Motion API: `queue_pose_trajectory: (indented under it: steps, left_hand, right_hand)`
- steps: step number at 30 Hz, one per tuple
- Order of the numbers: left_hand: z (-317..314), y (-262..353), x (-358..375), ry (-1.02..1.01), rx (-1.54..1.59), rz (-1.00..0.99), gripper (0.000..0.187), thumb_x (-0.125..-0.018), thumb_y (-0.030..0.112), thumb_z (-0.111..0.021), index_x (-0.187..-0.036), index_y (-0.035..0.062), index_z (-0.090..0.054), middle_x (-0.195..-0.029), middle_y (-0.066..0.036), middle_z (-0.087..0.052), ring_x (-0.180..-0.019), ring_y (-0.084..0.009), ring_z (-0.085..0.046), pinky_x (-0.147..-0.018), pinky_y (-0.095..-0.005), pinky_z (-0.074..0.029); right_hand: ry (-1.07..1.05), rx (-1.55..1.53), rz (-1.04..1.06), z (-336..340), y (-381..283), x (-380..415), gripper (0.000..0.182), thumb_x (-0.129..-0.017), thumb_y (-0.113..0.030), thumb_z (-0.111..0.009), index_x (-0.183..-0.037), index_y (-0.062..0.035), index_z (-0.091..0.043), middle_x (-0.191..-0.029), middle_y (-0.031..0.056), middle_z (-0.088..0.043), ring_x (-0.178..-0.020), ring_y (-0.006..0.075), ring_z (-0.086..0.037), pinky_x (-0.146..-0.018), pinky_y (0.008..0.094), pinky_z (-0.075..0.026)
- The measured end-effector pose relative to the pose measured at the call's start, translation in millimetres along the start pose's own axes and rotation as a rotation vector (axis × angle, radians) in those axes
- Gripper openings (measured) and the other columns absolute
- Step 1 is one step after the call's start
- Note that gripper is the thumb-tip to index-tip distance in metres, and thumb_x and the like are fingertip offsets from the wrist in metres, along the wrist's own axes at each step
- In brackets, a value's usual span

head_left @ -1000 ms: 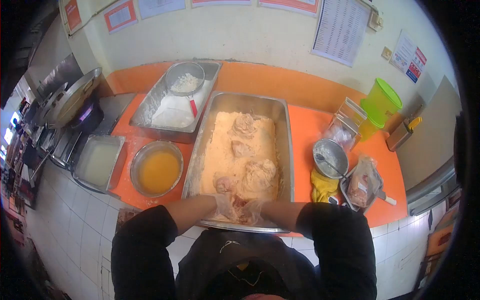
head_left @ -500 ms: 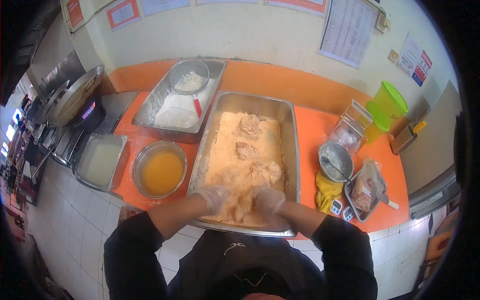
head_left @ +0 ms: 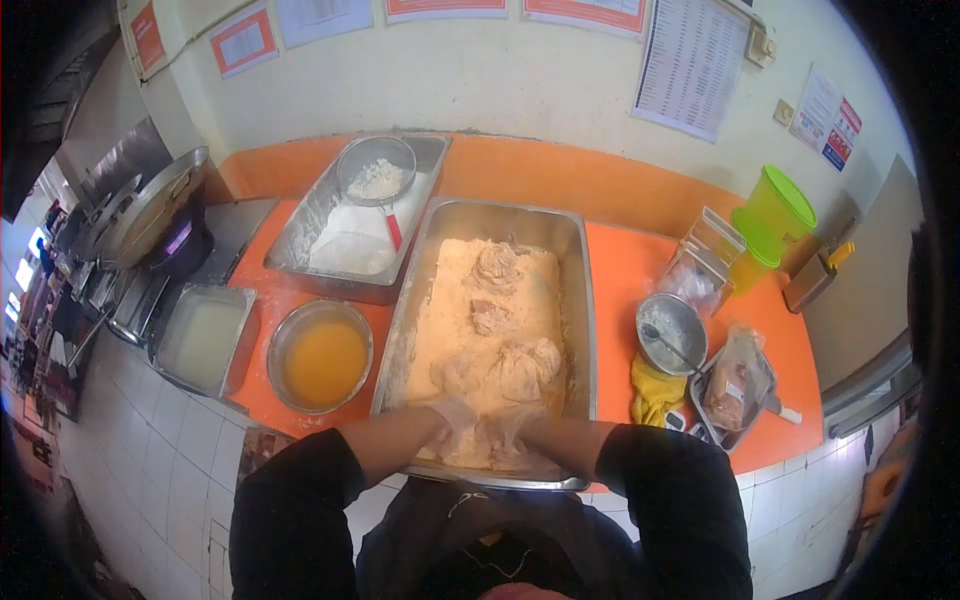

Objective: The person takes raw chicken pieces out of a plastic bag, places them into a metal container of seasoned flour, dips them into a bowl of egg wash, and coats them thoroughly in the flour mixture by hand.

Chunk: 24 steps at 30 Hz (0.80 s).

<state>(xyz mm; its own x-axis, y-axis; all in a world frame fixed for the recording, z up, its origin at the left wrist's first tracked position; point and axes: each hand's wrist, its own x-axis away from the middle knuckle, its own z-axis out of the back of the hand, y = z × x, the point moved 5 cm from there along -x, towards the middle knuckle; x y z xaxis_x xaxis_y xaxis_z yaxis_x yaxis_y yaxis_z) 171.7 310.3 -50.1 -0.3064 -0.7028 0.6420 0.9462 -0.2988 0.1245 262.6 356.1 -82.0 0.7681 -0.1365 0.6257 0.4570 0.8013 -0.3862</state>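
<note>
A deep steel pan (head_left: 588, 300) holds orange-tinted breading flour (head_left: 435, 290). Inside its near end, my left hand (head_left: 452, 424) and my right hand (head_left: 508, 432), both in clear plastic gloves, press in from either side on a flour-coated chicken piece (head_left: 484, 442). Flour partly hides the fingertips. Just beyond the hands lie two larger coated pieces, one chicken piece (head_left: 455, 374) by the left hand and another chicken piece (head_left: 528, 366) by the right. Farther up the pan sit a smaller chicken piece (head_left: 490, 316) and a rounded chicken piece (head_left: 496, 268).
Left of the pan stand a bowl of orange-yellow liquid (head_left: 325, 365), a tray of cloudy liquid (head_left: 203, 338) and a white-flour pan (head_left: 425, 165) with a sieve (head_left: 377, 172). At right are a metal bowl (head_left: 670, 333), yellow cloth (head_left: 655, 390), a tray with bagged meat (head_left: 728, 390) and green containers (head_left: 785, 205).
Both hands have moved nearer each other and toward the pan's near edge. The blurred, flour-covered stuff between them has settled, and the left coated piece now shows clearly.
</note>
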Motion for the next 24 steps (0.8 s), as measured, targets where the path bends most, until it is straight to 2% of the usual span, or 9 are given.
queue_pose_trajectory:
  steps: [2, 7, 9, 13, 15, 17, 20, 22, 24]
  left_hand:
    - [31.0, -19.0, 19.7, -0.049, 0.521, 0.283, 0.027, -0.072, 0.021, -0.056, -0.094, 0.0064, -0.062, -0.092, -0.017, -0.06, -0.086, -0.0262, -0.059, -0.074, -0.0352, -0.046]
    - [54.3, -3.5, 47.9, 0.683, 1.169, 0.393, 0.037, -0.07, 0.02, -0.06, -0.103, 0.0053, -0.055, -0.111, -0.016, -0.052, -0.103, -0.0248, -0.049, -0.087, -0.0343, -0.039]
    - [36.0, -15.9, 31.8, 0.55, 0.934, 0.144, 0.036, -0.073, 0.024, -0.058, -0.104, 0.0059, -0.054, -0.108, -0.014, -0.051, -0.1, -0.0254, -0.048, -0.087, -0.034, -0.038]
    - [55.9, 15.5, 56.8, 1.086, 0.239, -0.52, 0.028, -0.079, 0.03, -0.053, -0.092, 0.0062, -0.06, -0.081, -0.013, -0.06, -0.075, -0.027, -0.057, -0.073, -0.035, -0.044]
    - [72.8, 30.7, 72.8, 0.848, -0.179, -0.23, 0.024, -0.077, 0.022, -0.054, -0.096, 0.0065, -0.059, -0.088, -0.014, -0.06, -0.08, -0.0276, -0.057, -0.074, -0.0355, -0.044]
    - [43.9, 2.3, 51.8, 0.641, 0.638, -0.143, 0.027, -0.073, 0.02, -0.057, -0.097, 0.0067, -0.058, -0.093, -0.014, -0.059, -0.087, -0.028, -0.055, -0.076, -0.036, -0.043]
    - [19.6, -14.0, 40.0, 0.564, 0.82, -0.085, 0.031, -0.071, 0.018, -0.058, -0.099, 0.007, -0.057, -0.098, -0.014, -0.057, -0.094, -0.0283, -0.053, -0.079, -0.0367, -0.041]
    - [20.5, -18.3, 39.1, 0.621, 0.589, -0.083, 0.032, -0.07, 0.017, -0.059, -0.1, 0.0071, -0.057, -0.1, -0.015, -0.056, -0.097, -0.0284, -0.052, -0.082, -0.0372, -0.04]
    - [27.1, -18.5, 42.4, 0.675, 0.39, -0.044, 0.034, -0.069, 0.017, -0.06, -0.101, 0.0076, -0.056, -0.102, -0.015, -0.056, -0.1, -0.0286, -0.05, -0.084, -0.0375, -0.038]
  right_hand:
    - [0.047, 0.017, -0.018, 11.0, 1.5, 3.5, 0.025, -0.07, -0.025, -0.055, -0.087, -0.0078, -0.062, -0.088, 0.0146, -0.06, -0.082, 0.0296, -0.058, -0.073, 0.0365, -0.046]
    - [0.419, 0.026, -0.031, 59.3, -6.7, 40.4, 0.02, -0.07, -0.023, -0.054, -0.08, -0.0071, -0.063, -0.082, 0.0152, -0.061, -0.078, 0.0315, -0.058, -0.071, 0.0369, -0.046]
    - [0.562, 0.064, 0.061, 112.1, -50.4, 105.3, 0.021, -0.07, -0.024, -0.053, -0.077, -0.0061, -0.062, -0.08, 0.0157, -0.06, -0.078, 0.0322, -0.058, -0.071, 0.0374, -0.046]
    - [0.362, 0.328, -0.029, 106.4, -40.9, 102.9, 0.027, -0.072, -0.026, -0.052, -0.085, -0.005, -0.061, -0.081, 0.0161, -0.06, -0.081, 0.0315, -0.057, -0.072, 0.0362, -0.045]
    - [0.613, 0.252, 0.051, 104.4, -40.9, 98.9, 0.031, -0.072, -0.027, -0.051, -0.09, -0.0032, -0.059, -0.079, 0.0159, -0.06, -0.082, 0.0303, -0.057, -0.072, 0.0355, -0.044]
    - [0.644, 0.132, 0.189, 116.5, -52.0, 114.9, 0.034, -0.073, -0.027, -0.051, -0.094, -0.0014, -0.057, -0.079, 0.0165, -0.06, -0.082, 0.0287, -0.056, -0.072, 0.0347, -0.044]
    - [0.588, -0.48, 0.22, 133.3, -68.0, 137.2, 0.034, -0.074, -0.026, -0.052, -0.094, 0.0002, -0.057, -0.078, 0.0167, -0.06, -0.08, 0.0272, -0.056, -0.07, 0.0341, -0.043]
    - [0.436, -0.492, 0.163, 123.1, -68.0, 125.7, 0.033, -0.075, -0.025, -0.051, -0.097, -0.001, -0.057, -0.084, 0.0171, -0.059, -0.082, 0.0274, -0.056, -0.072, 0.0351, -0.043]
    - [0.214, 0.022, 0.087, 88.9, -51.4, 83.8, 0.034, -0.077, -0.023, -0.049, -0.105, -0.0041, -0.055, -0.096, 0.018, -0.058, -0.087, 0.0284, -0.056, -0.078, 0.0374, -0.043]
